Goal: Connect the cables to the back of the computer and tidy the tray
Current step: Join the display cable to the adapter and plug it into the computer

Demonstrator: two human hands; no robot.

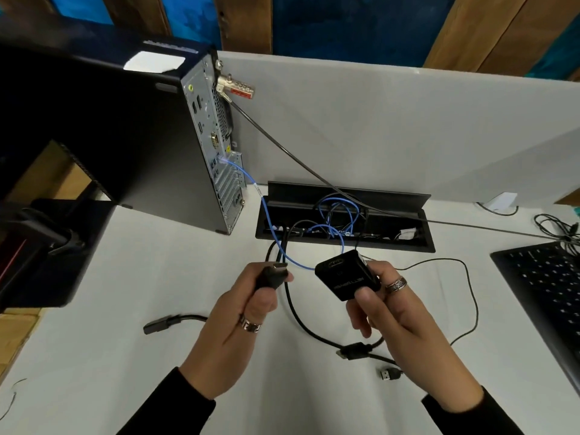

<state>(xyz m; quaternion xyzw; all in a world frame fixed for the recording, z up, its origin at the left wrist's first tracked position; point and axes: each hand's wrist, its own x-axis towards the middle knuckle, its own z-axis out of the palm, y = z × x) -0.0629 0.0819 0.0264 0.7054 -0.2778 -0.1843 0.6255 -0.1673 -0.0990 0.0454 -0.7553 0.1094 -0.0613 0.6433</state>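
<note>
A black computer tower (141, 146) stands at the left with its grey rear port panel (216, 142) turned toward me. A blue network cable (266, 208) is plugged into that panel and runs down into the open black cable tray (345, 243) set in the desk. My left hand (241, 328) grips a black cable plug (272, 276), its metal end pointing at the tray. My right hand (401, 321) holds a small black adapter box (345, 274), its socket facing the plug a short gap away. Both sleeves are black.
A loose black connector (157, 324) lies at the left of my hands, another connector (354, 353) and a USB plug (387, 373) at the lower right. A black keyboard (546, 284) sits at the right. A lock cable (298, 158) crosses from the tower. A monitor stand (34, 246) is at far left.
</note>
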